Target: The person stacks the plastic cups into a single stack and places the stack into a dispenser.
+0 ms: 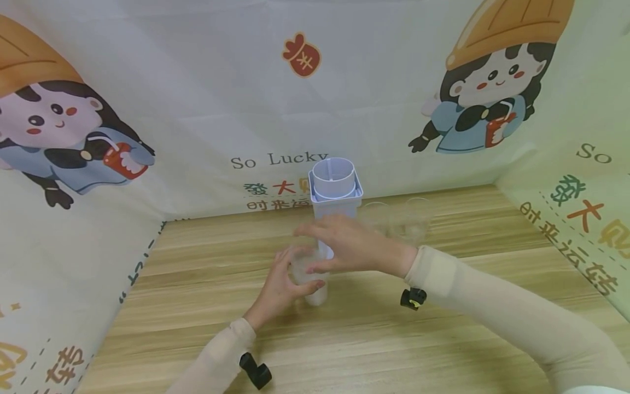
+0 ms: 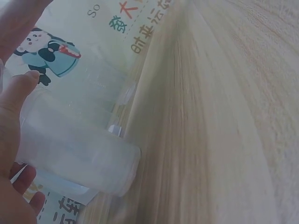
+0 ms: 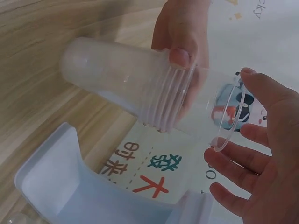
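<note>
My left hand (image 1: 275,287) grips a stack of clear plastic cups (image 3: 112,74) just below its bunched rims, with the thumb along the near side. In the left wrist view the stack (image 2: 79,144) stands with its base by the wooden surface. One more clear cup (image 3: 201,102) sits part way in the top of the stack, its rim well above the others. My right hand (image 3: 275,144) holds that cup at the rim between thumb and fingers. From the head, my right hand (image 1: 354,246) reaches in over the stack and partly hides it.
Behind the hands stands a pale lavender-white holder (image 1: 337,203) with a round tube in its square top. Clear cups (image 1: 415,219) stand to its right on the wood-grain table (image 1: 374,339). Printed cloth walls (image 1: 206,98) close in the back and sides.
</note>
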A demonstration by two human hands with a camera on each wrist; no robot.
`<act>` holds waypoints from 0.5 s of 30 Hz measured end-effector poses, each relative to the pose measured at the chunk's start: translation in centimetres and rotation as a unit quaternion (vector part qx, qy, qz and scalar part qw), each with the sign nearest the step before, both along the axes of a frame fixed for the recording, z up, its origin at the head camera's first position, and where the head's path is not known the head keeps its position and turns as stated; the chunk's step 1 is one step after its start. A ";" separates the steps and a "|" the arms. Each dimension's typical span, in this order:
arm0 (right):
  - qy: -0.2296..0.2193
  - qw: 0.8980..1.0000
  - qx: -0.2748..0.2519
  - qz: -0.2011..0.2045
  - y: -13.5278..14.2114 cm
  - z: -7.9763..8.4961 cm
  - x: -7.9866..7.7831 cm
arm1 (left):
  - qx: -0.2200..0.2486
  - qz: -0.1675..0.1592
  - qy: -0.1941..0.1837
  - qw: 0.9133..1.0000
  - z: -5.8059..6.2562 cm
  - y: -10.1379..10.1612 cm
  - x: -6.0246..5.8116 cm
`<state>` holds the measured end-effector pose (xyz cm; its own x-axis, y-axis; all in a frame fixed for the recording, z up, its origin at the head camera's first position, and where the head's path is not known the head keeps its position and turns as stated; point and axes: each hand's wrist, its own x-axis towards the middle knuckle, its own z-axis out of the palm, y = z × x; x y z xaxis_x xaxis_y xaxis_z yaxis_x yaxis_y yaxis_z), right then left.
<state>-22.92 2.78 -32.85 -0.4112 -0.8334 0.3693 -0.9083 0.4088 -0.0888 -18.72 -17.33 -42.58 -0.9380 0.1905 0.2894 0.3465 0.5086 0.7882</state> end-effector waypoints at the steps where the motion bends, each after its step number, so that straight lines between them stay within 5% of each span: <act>1: -0.001 1.000 0.002 -0.001 0.0 -0.1 0.0 | 0.003 0.000 -0.003 1.000 0.0 0.0 0.0; 15: -0.011 1.000 0.023 -0.008 -0.2 -0.7 0.6 | 0.007 0.006 -0.021 1.000 0.0 0.0 0.1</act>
<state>-22.36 2.60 -33.57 -0.4324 -0.8424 0.3215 -0.8996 0.4275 -0.0897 -18.58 -17.32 -42.54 -0.9517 0.1759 0.2518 0.3067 0.5019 0.8087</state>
